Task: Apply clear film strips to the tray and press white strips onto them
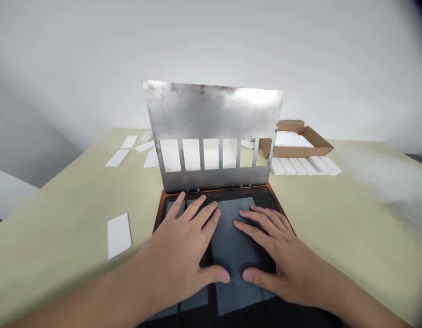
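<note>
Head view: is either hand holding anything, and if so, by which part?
Nothing is held: the left hand and right hand are spread, palms down, on or just over the dark base below the hinged metal plate.

A glossy black base point(231, 253), edged in orange-brown, was laid flat on a yellowish tabletop point(337, 228), its surface marked by paler grey rectangles. To its far edge a thin metal plate point(214, 116), swung upright, was joined by hinges point(245, 186). The plate was pierced by six rectangular openings in a row and mottled brown near its top.
</note>
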`<state>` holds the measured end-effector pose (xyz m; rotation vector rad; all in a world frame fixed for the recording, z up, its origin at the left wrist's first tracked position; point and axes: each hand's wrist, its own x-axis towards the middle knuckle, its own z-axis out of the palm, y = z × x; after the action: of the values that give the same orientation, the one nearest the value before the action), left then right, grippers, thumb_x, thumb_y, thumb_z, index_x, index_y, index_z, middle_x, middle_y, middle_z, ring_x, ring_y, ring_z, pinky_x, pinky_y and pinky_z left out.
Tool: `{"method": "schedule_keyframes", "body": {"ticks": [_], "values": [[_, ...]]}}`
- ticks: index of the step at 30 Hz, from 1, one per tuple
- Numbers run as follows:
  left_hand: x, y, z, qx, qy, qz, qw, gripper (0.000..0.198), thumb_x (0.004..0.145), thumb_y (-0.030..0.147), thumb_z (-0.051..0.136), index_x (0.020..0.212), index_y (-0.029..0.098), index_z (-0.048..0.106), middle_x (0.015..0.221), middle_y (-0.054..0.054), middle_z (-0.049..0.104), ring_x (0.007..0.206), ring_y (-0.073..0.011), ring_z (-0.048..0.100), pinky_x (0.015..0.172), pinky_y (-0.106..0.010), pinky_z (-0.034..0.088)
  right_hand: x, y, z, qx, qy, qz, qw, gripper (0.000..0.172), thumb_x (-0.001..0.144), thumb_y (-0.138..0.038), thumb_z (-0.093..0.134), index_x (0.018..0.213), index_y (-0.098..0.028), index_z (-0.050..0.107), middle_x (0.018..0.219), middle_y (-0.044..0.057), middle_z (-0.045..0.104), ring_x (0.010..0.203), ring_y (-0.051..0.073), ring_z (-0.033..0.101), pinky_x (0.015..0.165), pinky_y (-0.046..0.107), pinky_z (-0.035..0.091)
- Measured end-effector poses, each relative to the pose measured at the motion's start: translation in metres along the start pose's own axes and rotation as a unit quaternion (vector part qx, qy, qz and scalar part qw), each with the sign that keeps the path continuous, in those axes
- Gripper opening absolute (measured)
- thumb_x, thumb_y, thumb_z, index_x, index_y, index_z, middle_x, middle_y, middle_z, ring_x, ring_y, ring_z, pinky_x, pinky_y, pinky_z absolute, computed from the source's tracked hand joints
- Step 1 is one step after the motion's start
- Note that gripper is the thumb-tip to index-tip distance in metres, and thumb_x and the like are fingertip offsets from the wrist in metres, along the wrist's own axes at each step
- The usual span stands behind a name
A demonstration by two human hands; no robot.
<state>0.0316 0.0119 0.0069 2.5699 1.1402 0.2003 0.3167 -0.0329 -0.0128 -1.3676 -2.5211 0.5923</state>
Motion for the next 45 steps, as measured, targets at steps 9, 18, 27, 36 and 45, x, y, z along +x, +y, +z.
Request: {"method": "schedule_keyframes", "body": {"ticks": [9,18,27,36,45], "values": [[0.003,0.002,-0.004,-0.068,0.020,-0.011,0.997,0.095,0.074,0.081,0.077,0.148,0.024,0.063,0.159,-0.017,0.053,0.154,-0.0506,0.035,0.130,-0.070,-0.004,0.001,-0.001,-0.003,0.018,0.002,0.001,1.000,0.079,0.094,-0.065,0.067,0.163,-0.039,0.040,0.171,0.003,0.036,0.159,0.039,0.024,0.127,0.063,0.028],[0.005,0.000,-0.006,-0.062,0.013,-0.008,0.998,0.097,0.073,0.082,0.077,0.149,0.024,0.062,0.160,-0.018,0.050,0.154,-0.0497,0.034,0.130,-0.068,-0.002,0.003,-0.002,-0.007,0.021,-0.012,0.006,1.000,0.080,0.093,-0.066,0.067,0.162,-0.037,0.040,0.171,0.004,0.034,0.159,0.036,0.021,0.128,0.059,0.025],[-0.001,-0.008,-0.009,-0.055,0.005,0.018,0.998,0.097,0.075,0.082,0.076,0.155,0.030,0.055,0.164,-0.011,0.047,0.155,-0.0475,0.034,0.130,-0.070,-0.001,0.000,-0.001,-0.008,0.035,0.001,-0.012,0.999,0.079,0.091,-0.058,0.072,0.160,-0.033,0.043,0.168,0.007,0.037,0.157,0.036,0.025,0.127,0.057,0.028],[-0.002,-0.012,-0.012,-0.009,0.007,0.023,1.000,0.102,0.078,0.087,0.067,0.159,0.028,0.050,0.163,-0.014,0.048,0.155,-0.0499,0.032,0.129,-0.073,0.001,-0.004,0.000,-0.004,0.028,0.015,-0.011,0.999,0.080,0.089,-0.062,0.073,0.158,-0.031,0.045,0.165,0.010,0.039,0.155,0.039,0.025,0.126,0.060,0.029],[0.014,-0.011,-0.011,0.043,0.046,0.008,0.998,0.054,0.104,0.062,0.051,0.143,0.026,0.063,0.143,-0.011,0.066,0.138,-0.0379,0.054,0.126,-0.064,0.022,-0.004,-0.003,-0.008,0.034,0.017,-0.005,0.999,0.072,0.095,-0.065,0.065,0.157,-0.034,0.046,0.166,0.008,0.036,0.156,0.037,0.023,0.127,0.058,0.028]]}}
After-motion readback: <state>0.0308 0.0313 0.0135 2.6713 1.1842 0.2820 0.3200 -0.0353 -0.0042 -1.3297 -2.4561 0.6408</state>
